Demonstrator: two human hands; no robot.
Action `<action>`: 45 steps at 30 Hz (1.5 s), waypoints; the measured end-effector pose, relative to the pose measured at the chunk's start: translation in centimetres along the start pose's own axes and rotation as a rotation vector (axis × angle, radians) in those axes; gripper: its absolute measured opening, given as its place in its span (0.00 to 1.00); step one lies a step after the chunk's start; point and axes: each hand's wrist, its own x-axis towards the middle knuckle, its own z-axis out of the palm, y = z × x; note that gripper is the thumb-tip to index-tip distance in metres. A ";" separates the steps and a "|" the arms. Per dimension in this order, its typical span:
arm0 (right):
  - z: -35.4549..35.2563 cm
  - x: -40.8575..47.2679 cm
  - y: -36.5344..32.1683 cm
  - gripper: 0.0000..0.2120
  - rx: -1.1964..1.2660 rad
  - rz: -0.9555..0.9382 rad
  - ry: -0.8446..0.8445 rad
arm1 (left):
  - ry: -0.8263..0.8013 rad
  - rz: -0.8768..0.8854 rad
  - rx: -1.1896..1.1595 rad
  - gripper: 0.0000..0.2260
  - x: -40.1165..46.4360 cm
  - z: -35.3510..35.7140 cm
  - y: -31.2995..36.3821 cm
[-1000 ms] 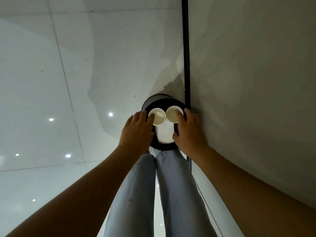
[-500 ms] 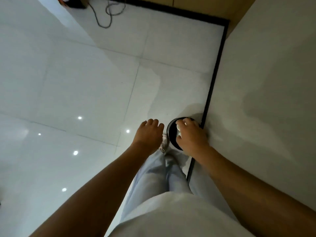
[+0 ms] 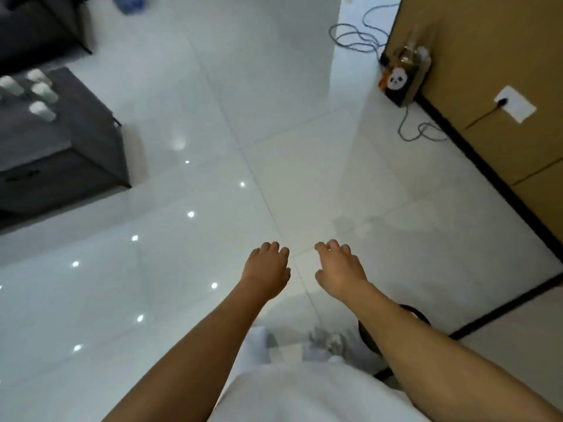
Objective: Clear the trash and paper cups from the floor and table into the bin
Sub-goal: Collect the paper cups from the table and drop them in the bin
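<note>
Head view. Both my hands hang over the floor (image 3: 274, 132) holding nothing: the left hand (image 3: 267, 271) and the right hand (image 3: 342, 271) have loosely curled fingers and are apart from each other and from every object. The bin (image 3: 417, 315) stands behind and below my right forearm, near the dark skirting; only an arc of its black rim shows, and I cannot see its contents from here.

I judge the step in hand to be the return trip for more cups. The cups (image 3: 39, 92) stand far ahead and to the left of my left hand, on the dark table (image 3: 91, 123). At least four show, white, upright, clustered close together; whether any touch is too blurred to tell. To do this well I should take one cup in each hand, gripping around the wall and not the rim, since thin paper will likely buckle under a hard squeeze. Keeping them upright guards against any dregs spilling on the glossy tiles.

A cable (image 3: 353, 38) lies coiled on the floor far ahead and to the right of my right hand, and a small box (image 3: 399, 82) with a panda face sits against the tan wall; my path to the table should avoid both. No loose trash is plainly visible on the tiles near my hands.
</note>
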 end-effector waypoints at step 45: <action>0.3 41.2 -95.7 0.25 -0.541 -0.784 -0.306 | 0.143 -1.050 -0.633 0.17 -12.0 -4.8 -92.1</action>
